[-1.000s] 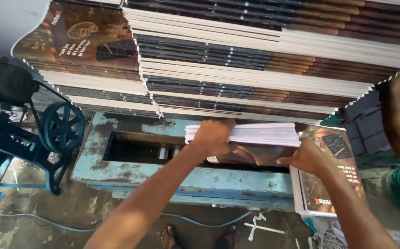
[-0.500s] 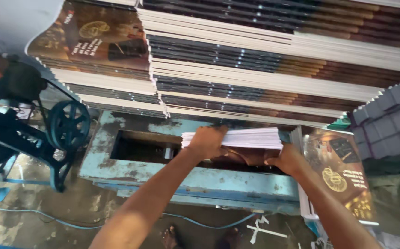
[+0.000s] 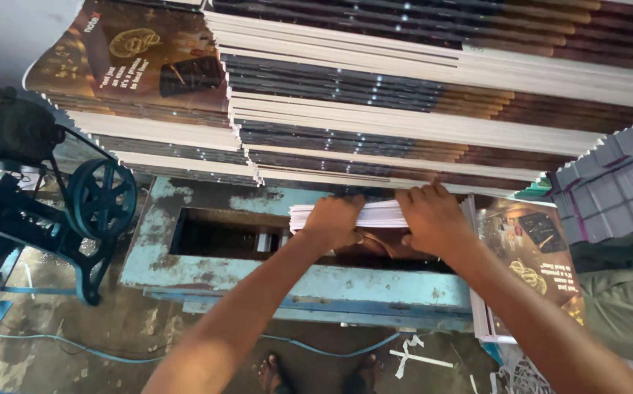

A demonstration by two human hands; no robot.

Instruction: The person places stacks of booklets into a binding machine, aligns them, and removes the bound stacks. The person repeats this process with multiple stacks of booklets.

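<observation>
Since the earlier frame, the right hand [image 3: 433, 219] has come in from the right side and now lies on top of the bundle of booklets [image 3: 375, 214], close beside the left hand [image 3: 333, 222]; before, it was further out at the bundle's right end. Both hands are closed on the same bundle: the left hand has its grip around the left part of the white page edges, with the fingers curled over the top, and the right hand has its grip over the right part, the fingers spread on the upper side. The bundle is held flat, with its white edges toward the camera, just above the dark rectangular opening [image 3: 221, 237] of the blue metal machine [image 3: 331, 281], whose paint is worn and rusty.

Behind the hands, tall stacks of booklets [image 3: 404, 109] with brown covers rise in overlapping layers and fill the upper part of the view. To the right of the right hand, one more booklet pile [image 3: 528, 255] lies with its brown printed cover up, touching the edge of the machine. At the far right there is a grey stack of paper [image 3: 615, 197]. On the left stands a dark machine with a wheel [image 3: 101, 198]. Below, on the dirty floor, a thin blue cable [image 3: 61, 339] runs, and the person's bare feet [image 3: 316, 373] are partly seen.
</observation>
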